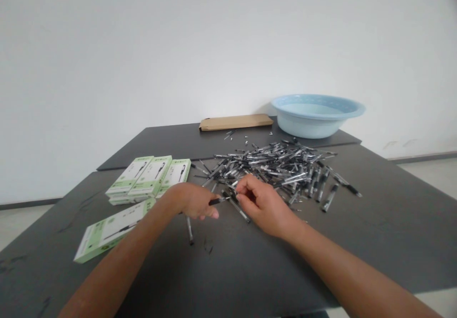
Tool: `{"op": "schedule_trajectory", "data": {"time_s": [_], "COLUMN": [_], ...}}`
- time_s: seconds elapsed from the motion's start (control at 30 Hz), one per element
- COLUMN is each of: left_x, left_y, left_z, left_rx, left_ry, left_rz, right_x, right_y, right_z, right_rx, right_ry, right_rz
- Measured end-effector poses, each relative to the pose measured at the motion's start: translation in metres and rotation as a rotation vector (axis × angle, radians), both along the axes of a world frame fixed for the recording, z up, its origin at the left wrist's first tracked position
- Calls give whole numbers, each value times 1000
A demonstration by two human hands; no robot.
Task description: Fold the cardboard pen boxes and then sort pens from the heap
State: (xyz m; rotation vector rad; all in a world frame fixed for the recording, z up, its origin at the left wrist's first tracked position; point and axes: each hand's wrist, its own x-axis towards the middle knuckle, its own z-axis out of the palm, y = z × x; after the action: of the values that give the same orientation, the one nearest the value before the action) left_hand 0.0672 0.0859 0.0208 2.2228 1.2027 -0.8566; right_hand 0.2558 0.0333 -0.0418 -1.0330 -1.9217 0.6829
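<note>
My left hand (196, 201) grips a pen (215, 201) with a black grip section, its tip pointing right toward my other hand. Just beyond that tip, my right hand (262, 206) is closed in a pinch; whatever is between its fingertips is too small to make out. Behind and to the right of my hands spreads a heap of clear and black pens (274, 161). One loose pen (189, 230) lies on the dark table just below my left hand, and another (237, 207) rests between the hands.
Green-and-white pen boxes (150, 175) are stacked at the left, with a single box (114, 227) in front, partly behind my left forearm. At the back are a flat brown cardboard piece (235, 122), small scattered bits and a light blue basin (317, 118). A seam crosses the dark table (374, 223).
</note>
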Motion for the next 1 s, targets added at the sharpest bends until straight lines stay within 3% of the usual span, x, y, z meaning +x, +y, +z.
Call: {"op": "schedule_trajectory", "data": {"time_s": [0.3,0.73,1.0], "left_x": [6,5,6], "left_y": [2,4,3], "left_z": [-2,-2,0], "left_rx": [-8,4,-4], "left_ry": [-13,-2,-7], "left_rz": [-2,-2,10], "right_x": [-4,-9,-9], "right_y": [-2,-2,-3], "right_z": [-1,3,2], "right_rx": [-9,198,214], "right_ry": [-45,-182,-159], "right_rz": [6,-18,-12]}}
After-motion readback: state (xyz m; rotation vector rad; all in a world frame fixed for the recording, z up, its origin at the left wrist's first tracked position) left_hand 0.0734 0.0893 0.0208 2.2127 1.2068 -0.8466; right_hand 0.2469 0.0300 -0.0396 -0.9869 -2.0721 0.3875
